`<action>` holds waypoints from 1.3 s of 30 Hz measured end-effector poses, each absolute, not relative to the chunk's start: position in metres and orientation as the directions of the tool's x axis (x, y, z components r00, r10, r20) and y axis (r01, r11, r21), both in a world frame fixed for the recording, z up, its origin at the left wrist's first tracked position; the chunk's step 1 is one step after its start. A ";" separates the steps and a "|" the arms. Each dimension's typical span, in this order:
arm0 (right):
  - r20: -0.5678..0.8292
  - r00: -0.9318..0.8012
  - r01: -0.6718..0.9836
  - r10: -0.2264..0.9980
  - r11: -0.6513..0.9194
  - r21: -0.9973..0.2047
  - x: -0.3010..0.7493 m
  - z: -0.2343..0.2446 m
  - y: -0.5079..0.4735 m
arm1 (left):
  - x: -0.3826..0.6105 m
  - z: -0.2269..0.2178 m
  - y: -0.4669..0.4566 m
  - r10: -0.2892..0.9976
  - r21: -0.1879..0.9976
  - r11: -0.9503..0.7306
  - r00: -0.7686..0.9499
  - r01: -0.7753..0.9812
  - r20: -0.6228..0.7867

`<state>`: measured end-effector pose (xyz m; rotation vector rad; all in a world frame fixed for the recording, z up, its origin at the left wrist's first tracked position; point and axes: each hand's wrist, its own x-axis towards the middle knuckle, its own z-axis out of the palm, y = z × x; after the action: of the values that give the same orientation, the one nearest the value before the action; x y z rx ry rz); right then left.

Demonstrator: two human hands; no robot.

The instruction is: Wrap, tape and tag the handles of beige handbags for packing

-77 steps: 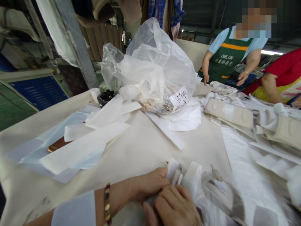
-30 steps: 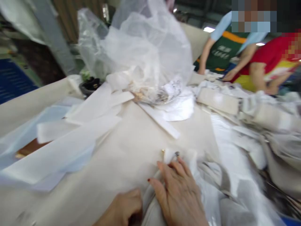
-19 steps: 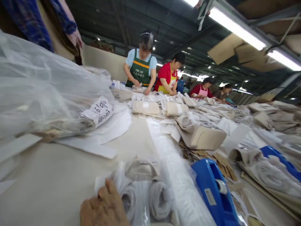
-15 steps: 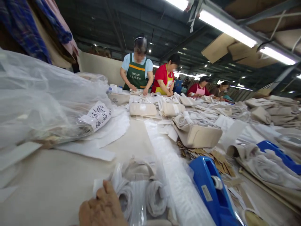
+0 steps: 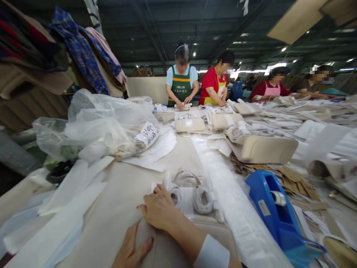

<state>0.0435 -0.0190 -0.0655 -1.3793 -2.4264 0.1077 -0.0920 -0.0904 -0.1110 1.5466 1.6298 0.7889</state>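
A beige handbag (image 5: 216, 230) lies in front of me, its handle (image 5: 187, 173) arched at the far end and two rolled straps (image 5: 202, 200) wrapped in white film. My right hand (image 5: 159, 207) reaches across the bag from the right. Its bent fingers lie close together at the bag's left edge, by a small white strip; what they hold, if anything, is hidden. Below it, my left hand (image 5: 133, 247) is open over the table, thumb and forefinger apart. Only part of that hand shows.
A long roll of clear plastic wrap (image 5: 237, 208) lies right of the bag. Beyond it stands a blue tape dispenser (image 5: 272, 208). White sheets (image 5: 75, 208) and a labelled plastic bag (image 5: 108, 130) are at left. More beige bags (image 5: 267, 149) and several co-workers are across the table.
The view has swung left and levelled. Now both my hands show, where one showed before; my right forearm crosses over the handbag and my left hand is lower, near the front.
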 end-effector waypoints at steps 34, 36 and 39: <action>0.547 -0.483 0.746 0.684 0.649 -0.152 0.078 -0.123 -0.108 | -0.064 -0.018 -0.044 0.987 0.567 -0.136 0.162 0.812 0.004; 0.640 -0.447 0.756 0.625 0.646 -0.103 0.081 -0.114 -0.109 | -0.019 0.010 -0.024 0.954 0.615 -0.299 0.251 0.729 0.166; 0.742 -0.405 0.721 0.534 0.686 -0.100 0.139 -0.082 -0.120 | 0.046 0.024 0.011 0.946 0.759 -0.323 0.213 0.566 0.243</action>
<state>0.1387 -0.1202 -0.0817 -0.9595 -2.1063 -0.3012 0.0463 0.0114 0.0244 1.9738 1.3947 0.9585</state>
